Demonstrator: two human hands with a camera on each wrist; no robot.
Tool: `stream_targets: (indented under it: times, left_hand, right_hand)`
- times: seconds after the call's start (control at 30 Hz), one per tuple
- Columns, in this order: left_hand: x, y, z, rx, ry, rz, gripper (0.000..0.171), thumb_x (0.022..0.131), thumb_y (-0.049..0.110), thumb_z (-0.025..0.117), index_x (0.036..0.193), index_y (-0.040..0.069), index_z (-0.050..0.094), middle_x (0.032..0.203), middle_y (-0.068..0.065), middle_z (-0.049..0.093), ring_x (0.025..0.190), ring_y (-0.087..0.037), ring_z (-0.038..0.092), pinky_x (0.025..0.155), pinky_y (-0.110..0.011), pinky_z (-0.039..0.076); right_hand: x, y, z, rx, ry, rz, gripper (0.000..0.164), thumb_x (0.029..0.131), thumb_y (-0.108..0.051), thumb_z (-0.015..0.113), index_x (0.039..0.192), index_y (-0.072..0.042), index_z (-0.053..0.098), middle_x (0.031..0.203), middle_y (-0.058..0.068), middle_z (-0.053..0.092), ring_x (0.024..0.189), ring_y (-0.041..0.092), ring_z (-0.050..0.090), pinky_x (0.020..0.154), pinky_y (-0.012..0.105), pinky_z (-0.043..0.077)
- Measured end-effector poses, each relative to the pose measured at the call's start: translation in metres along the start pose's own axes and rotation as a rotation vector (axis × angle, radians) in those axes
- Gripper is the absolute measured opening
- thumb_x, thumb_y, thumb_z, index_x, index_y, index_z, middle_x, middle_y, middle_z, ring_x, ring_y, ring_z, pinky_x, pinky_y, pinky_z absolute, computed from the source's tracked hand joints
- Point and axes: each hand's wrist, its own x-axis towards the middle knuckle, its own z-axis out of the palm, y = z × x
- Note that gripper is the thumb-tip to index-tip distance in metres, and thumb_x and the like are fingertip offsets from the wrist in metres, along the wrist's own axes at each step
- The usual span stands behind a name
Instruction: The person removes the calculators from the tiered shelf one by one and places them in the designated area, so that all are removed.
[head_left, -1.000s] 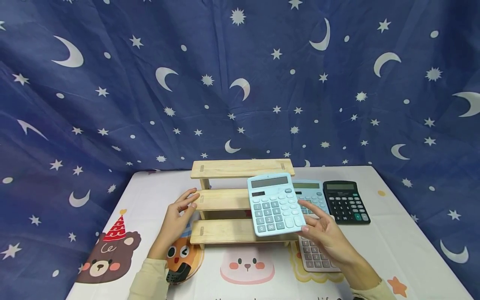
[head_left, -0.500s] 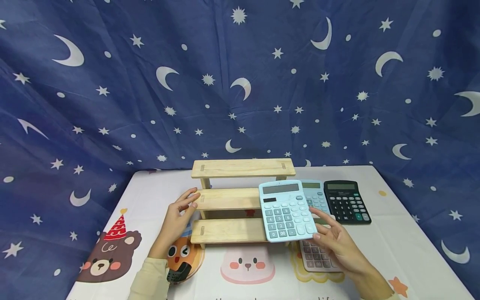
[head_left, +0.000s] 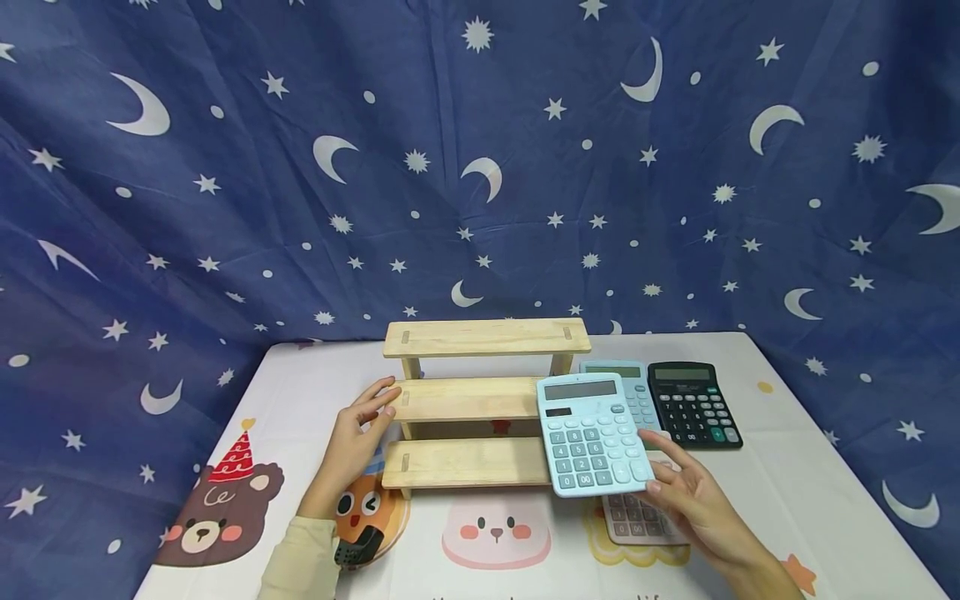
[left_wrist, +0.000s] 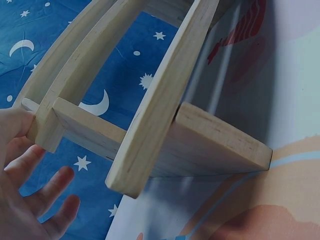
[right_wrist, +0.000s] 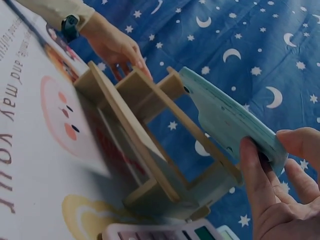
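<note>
A light-blue calculator (head_left: 595,435) is held raised, its keys facing the head camera, in front of the right end of a three-tier wooden rack (head_left: 468,462). My right hand (head_left: 686,492) pinches its lower right corner between thumb and fingers; in the right wrist view the calculator's back (right_wrist: 225,117) shows, apart from the rack's boards. At the rack's left end, my left hand (head_left: 352,437) touches the middle board with its fingertips. Seen from the left wrist, its lower fingers (left_wrist: 50,192) are spread off the wood.
On the table's right lie another light-blue calculator (head_left: 626,379) and a black calculator (head_left: 693,404). A pink calculator (head_left: 637,521) is partly hidden under my right hand. White cloth with cartoon prints (head_left: 495,537) covers the table; a blue star-patterned curtain (head_left: 450,167) hangs behind.
My right hand has carried the light-blue calculator right and lower, from before the rack's middle to its right end. More of the rack now shows. The left hand has stayed put.
</note>
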Motion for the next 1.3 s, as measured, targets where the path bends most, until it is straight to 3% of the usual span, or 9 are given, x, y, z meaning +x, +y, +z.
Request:
stream_targets:
  times: [0.17,0.5,0.7,0.87,1.07,1.3]
  left_hand:
    - [0.0,0.0,0.0,0.004,0.005,0.009,0.035,0.104,0.017,0.057,0.135,0.002,0.064,0.154,-0.011,0.051,0.147,-0.031,0.043,0.101,-0.032,0.045]
    - [-0.001,-0.001,0.0,0.016,0.008,0.009,0.035,0.104,0.017,0.057,0.135,0.002,0.064,0.154,-0.01,0.052,0.147,-0.03,0.043,0.101,-0.035,0.046]
    - [-0.001,-0.002,0.0,0.008,0.005,0.006,0.035,0.104,0.016,0.057,0.135,0.002,0.064,0.154,-0.01,0.051,0.147,-0.03,0.043,0.1,-0.033,0.046]
    - [-0.002,-0.001,0.0,0.01,0.003,0.0,0.035,0.104,0.016,0.057,0.135,0.002,0.064,0.154,-0.009,0.051,0.148,-0.03,0.042,0.101,-0.033,0.045]
    - [-0.001,0.0,0.0,0.011,0.002,0.003,0.035,0.104,0.016,0.057,0.135,0.001,0.064,0.154,-0.011,0.051,0.148,-0.031,0.042,0.102,-0.038,0.046]
    - [0.001,0.0,0.0,0.01,-0.003,0.001,0.036,0.104,0.015,0.056,0.136,0.001,0.063,0.155,-0.009,0.05,0.148,-0.031,0.041,0.102,-0.038,0.045]
  right_hand:
    - [-0.006,0.004,-0.006,0.025,-0.007,0.0,0.065,0.101,0.008,0.044,0.154,-0.027,0.031,0.139,-0.013,0.062,0.125,0.012,0.064,0.101,0.028,0.052]
    - [-0.018,0.005,-0.018,0.057,0.007,0.027,0.068,0.103,0.007,0.043,0.161,-0.018,0.018,0.139,-0.014,0.062,0.126,0.009,0.063,0.101,0.027,0.052]
    - [-0.024,0.006,-0.025,0.096,-0.023,0.009,0.065,0.103,0.008,0.039,0.157,-0.026,0.026,0.141,-0.012,0.061,0.127,0.011,0.063,0.102,0.029,0.051]
    - [-0.03,0.006,-0.032,0.088,0.015,0.04,0.061,0.103,0.008,0.04,0.149,-0.033,0.033,0.138,-0.013,0.063,0.126,0.011,0.064,0.101,0.028,0.052]
    - [-0.039,0.009,-0.041,0.044,0.065,0.046,0.064,0.103,0.007,0.041,0.155,-0.027,0.026,0.137,-0.016,0.064,0.123,0.009,0.065,0.098,0.027,0.054]
    - [-0.049,0.014,-0.056,0.051,0.081,0.056,0.06,0.104,0.005,0.04,0.146,-0.038,0.039,0.135,-0.022,0.061,0.122,0.005,0.065,0.098,0.026,0.054]
